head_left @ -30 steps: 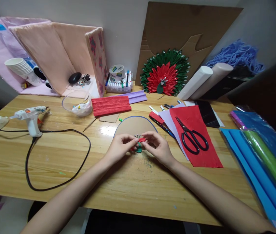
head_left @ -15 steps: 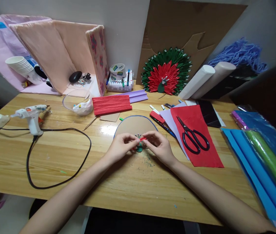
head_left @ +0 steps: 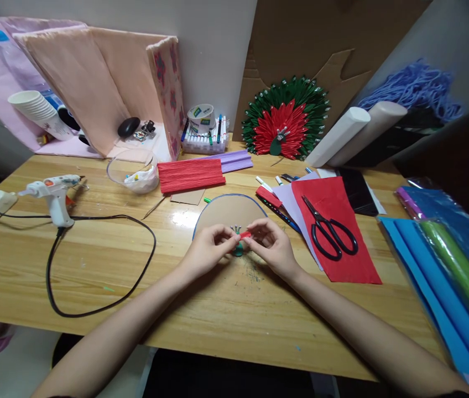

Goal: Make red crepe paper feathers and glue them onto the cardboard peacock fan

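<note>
Between the fingertips of my left hand (head_left: pixel 213 243) and my right hand (head_left: pixel 271 243) is a small piece of red crepe paper (head_left: pixel 245 235). Both hands are closed in a pinch, one at each end of it. Just beneath lies a small green peacock body (head_left: pixel 238 250) with pin-like crest tips, partly hidden by my fingers. It sits at the lower edge of a rounded cardboard disc (head_left: pixel 230 209) outlined in blue. A finished peacock fan (head_left: pixel 286 119) of green and red paper leans at the back.
On the left stands a white glue gun (head_left: pixel 57 199) with its black cable looped on the table. Black scissors (head_left: pixel 329 229) lie on a red sheet (head_left: pixel 353 265) at right. Folded red crepe paper (head_left: pixel 191 176), a clear bowl (head_left: pixel 133 174) and markers (head_left: pixel 205 141) stand behind the disc.
The red paper shows a little more between my fingertips and looks turned slightly. My hands have barely moved, and the whole view has shifted a little.
</note>
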A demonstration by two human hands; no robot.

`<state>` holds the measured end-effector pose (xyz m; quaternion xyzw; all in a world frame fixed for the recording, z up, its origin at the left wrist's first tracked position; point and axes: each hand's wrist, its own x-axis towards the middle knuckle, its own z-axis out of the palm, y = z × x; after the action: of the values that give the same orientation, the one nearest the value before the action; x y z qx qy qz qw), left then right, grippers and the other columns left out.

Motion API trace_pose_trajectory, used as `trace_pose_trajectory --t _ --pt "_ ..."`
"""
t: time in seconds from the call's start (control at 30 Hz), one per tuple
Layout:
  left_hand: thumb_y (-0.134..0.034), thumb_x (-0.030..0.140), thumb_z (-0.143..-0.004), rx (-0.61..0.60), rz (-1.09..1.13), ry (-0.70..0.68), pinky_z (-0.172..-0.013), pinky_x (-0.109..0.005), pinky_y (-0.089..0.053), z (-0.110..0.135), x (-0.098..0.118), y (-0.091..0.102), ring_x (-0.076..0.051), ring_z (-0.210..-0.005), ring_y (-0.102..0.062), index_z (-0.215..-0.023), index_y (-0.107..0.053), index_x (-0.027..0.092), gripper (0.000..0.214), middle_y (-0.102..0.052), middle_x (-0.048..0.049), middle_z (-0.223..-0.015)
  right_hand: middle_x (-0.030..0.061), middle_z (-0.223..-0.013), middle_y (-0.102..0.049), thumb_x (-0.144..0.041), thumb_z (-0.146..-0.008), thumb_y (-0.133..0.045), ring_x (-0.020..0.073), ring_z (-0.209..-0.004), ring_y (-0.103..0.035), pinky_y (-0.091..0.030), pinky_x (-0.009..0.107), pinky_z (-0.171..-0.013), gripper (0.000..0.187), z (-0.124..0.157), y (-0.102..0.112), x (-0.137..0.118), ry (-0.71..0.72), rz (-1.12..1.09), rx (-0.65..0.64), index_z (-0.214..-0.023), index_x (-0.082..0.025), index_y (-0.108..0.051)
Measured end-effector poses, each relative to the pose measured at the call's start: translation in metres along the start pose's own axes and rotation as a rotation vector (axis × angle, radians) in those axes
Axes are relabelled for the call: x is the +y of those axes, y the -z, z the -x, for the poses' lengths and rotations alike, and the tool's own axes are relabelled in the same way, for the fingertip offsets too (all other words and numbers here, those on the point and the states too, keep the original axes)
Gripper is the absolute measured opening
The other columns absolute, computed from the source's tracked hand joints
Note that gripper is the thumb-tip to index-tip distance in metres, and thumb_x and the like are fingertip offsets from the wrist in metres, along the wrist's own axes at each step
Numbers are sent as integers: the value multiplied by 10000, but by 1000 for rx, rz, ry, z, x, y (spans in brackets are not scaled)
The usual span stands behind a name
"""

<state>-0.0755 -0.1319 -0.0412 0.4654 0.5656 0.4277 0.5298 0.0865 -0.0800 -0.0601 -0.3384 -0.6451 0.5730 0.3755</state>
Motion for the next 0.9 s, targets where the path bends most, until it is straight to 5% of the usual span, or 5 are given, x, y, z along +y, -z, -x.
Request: trace_pose_trajectory --t 0.9 --pt "-504 381 -832 21 -203 -146 -655 -261 -473 3 0 2 -144 -698 -588 -800 -635 136 280 -644 -62 -762 40 -868 -627 -313 -763 -645 153 -775 -590 -501 296 -702 220 0 -1 4 -42 0 -81 -954 -211 -608"
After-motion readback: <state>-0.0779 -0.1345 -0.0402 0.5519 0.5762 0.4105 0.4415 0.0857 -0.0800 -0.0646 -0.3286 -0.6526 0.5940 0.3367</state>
